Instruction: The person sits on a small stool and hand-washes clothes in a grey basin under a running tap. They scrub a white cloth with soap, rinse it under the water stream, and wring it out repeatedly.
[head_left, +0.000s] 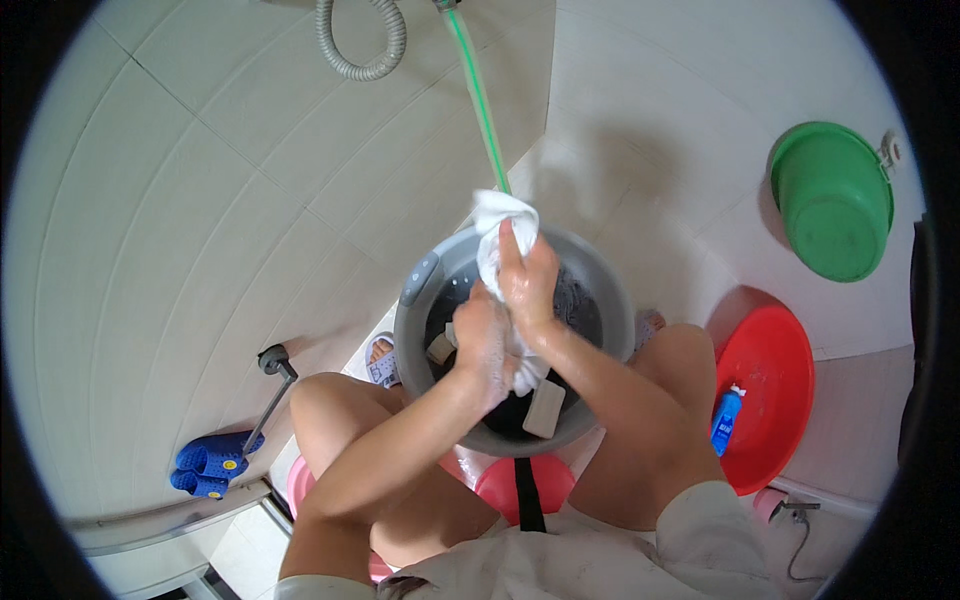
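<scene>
A wet white cloth (505, 211) is bunched between my two hands above a round grey basin (619, 300). My right hand (529, 277) grips its upper part, thumb pointing up. Suds cover my left hand (484, 334), which is closed around the lower part; the cloth's lower end hangs out beneath it. Dark water or dark fabric fills the basin; which one cannot be told everywhere. A pale rectangular block (544, 409) leans inside the near rim, and smaller pale blocks (441, 348) lie at the left inside.
A clear hose with a green stripe (480, 97) comes down behind the cloth. At the right are a green bucket (832, 202) and a red basin (780, 405) with a blue bottle (726, 421). Blue clogs (214, 459) hang at the left wall.
</scene>
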